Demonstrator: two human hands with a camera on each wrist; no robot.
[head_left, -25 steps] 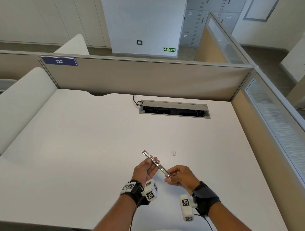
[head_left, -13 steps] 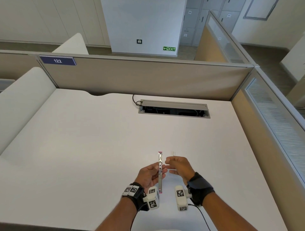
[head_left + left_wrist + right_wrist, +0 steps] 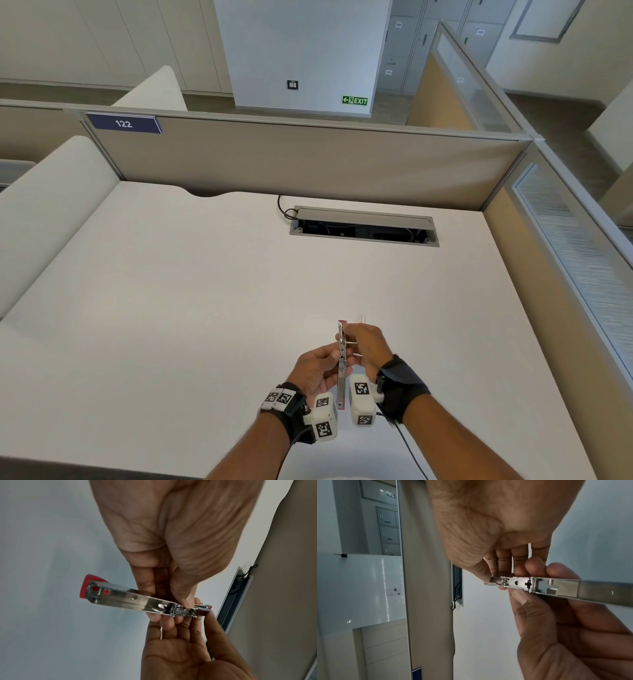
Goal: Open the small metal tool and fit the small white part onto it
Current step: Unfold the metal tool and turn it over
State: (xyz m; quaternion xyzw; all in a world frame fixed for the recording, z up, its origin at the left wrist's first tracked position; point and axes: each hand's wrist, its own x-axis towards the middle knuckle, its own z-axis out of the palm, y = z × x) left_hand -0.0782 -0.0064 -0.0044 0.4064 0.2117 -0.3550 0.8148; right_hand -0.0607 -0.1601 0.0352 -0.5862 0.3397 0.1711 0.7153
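Observation:
The small metal tool (image 3: pixel 341 363) is a long, thin chrome bar with red tips, held above the desk and pointing straight away from me. My left hand (image 3: pixel 329 366) grips its middle from the left, thumb on one face and fingers behind. My right hand (image 3: pixel 356 342) pinches the far part from the right. The left wrist view shows the tool (image 3: pixel 130 599) with a red cap at its near end. In the right wrist view the thumb and fingers close on the tool (image 3: pixel 556 586) at its hinged far end. The small white part (image 3: pixel 362 318) lies on the desk just beyond my right hand.
The white desk (image 3: pixel 205 308) is bordered by beige partitions (image 3: pixel 308 161) at the back and right. A grey cable tray (image 3: pixel 363 228) with a black cable is sunk into the desk at the back. White cushioned seating (image 3: pixel 51 205) stands to the left.
The tool has swung from a diagonal to pointing straight away. My right hand has left its near end and now pinches the far part; my left hand keeps its grip.

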